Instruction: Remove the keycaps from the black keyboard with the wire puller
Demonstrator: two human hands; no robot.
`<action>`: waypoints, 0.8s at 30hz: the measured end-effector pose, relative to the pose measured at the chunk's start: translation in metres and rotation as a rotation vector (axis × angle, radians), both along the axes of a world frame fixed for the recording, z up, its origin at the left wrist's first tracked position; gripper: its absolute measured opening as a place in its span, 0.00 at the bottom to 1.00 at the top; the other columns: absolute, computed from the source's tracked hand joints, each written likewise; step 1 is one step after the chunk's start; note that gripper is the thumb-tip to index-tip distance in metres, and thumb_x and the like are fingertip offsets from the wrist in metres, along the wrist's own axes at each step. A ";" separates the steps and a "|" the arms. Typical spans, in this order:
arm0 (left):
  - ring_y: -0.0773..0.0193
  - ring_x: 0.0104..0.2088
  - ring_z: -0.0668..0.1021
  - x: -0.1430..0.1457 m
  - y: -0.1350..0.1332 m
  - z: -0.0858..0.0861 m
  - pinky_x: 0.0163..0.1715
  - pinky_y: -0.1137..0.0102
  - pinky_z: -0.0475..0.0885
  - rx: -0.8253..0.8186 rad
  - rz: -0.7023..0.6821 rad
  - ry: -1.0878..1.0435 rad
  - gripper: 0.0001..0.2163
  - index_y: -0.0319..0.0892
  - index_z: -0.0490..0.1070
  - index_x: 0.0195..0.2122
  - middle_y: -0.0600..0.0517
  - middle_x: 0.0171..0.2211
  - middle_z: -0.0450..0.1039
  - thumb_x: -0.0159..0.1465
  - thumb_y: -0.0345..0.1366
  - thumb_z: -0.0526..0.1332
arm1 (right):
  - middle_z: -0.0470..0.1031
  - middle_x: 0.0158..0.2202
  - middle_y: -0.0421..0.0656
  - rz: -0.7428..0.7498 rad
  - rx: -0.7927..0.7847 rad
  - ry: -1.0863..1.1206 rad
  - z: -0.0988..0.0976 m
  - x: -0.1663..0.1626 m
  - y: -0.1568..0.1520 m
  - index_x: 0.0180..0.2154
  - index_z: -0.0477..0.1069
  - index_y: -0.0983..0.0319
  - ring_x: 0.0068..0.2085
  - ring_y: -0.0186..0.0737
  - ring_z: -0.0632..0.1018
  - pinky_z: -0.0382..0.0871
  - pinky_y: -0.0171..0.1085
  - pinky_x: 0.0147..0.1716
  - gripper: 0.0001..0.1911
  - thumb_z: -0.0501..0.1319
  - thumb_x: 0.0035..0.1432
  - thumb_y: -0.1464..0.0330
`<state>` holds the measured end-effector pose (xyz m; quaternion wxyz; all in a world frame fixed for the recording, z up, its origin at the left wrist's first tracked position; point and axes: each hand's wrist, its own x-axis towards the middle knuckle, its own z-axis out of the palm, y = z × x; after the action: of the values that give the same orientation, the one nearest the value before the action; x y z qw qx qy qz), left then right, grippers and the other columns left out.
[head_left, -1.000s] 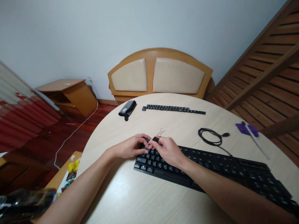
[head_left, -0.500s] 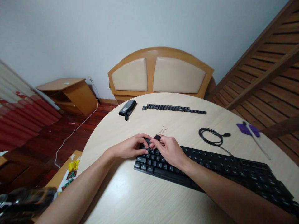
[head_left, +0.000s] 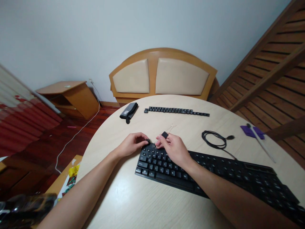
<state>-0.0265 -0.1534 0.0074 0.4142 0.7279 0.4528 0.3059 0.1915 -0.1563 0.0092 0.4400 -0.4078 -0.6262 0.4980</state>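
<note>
A black keyboard [head_left: 166,178] lies at a slant on the table, and its upper rows show bare key sockets at the left end. At its top left corner my left hand [head_left: 132,144] is closed, thumb and fingertips pinching a small black keycap [head_left: 148,140]. My right hand [head_left: 175,149] is closed round a wire keycap puller with a black handle [head_left: 165,135]. One pair of its wires points away from me; the other end is down by the keyboard's top edge, close to the left hand's fingertips.
Removed keycaps [head_left: 171,110] stand in rows along the far side of the round table [head_left: 119,190]. A folded dark pouch [head_left: 128,111] lies left of them. To the right are a coiled cable [head_left: 215,140], a purple cloth [head_left: 252,132] and a thin brush [head_left: 260,143].
My left hand has drawn back up and left from the keys, with a keycap now showing in its fingertips. My right hand has shifted slightly right with the puller.
</note>
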 end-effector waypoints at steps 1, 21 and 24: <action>0.61 0.39 0.78 -0.001 0.002 -0.003 0.43 0.63 0.74 0.037 0.048 0.032 0.09 0.38 0.73 0.42 0.46 0.39 0.78 0.65 0.37 0.61 | 0.80 0.29 0.46 0.007 -0.006 0.004 0.000 0.000 0.000 0.33 0.74 0.65 0.31 0.40 0.82 0.79 0.39 0.35 0.18 0.59 0.62 0.56; 0.57 0.41 0.76 -0.010 0.017 -0.008 0.42 0.63 0.72 0.509 0.249 0.557 0.10 0.45 0.75 0.44 0.48 0.39 0.78 0.67 0.41 0.59 | 0.80 0.28 0.45 0.033 -0.020 -0.024 0.002 0.000 -0.002 0.33 0.74 0.65 0.29 0.38 0.81 0.78 0.38 0.33 0.18 0.59 0.62 0.56; 0.57 0.41 0.77 -0.010 0.017 -0.009 0.42 0.63 0.72 0.528 0.228 0.570 0.10 0.45 0.76 0.44 0.48 0.39 0.78 0.68 0.42 0.59 | 0.80 0.29 0.45 0.039 -0.014 -0.031 0.002 0.000 -0.002 0.33 0.74 0.65 0.29 0.37 0.81 0.77 0.37 0.33 0.18 0.59 0.62 0.56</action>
<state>-0.0364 -0.1366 -0.0013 0.0345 0.8100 0.5332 0.2417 0.1912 -0.1579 0.0109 0.4174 -0.4063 -0.6374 0.5045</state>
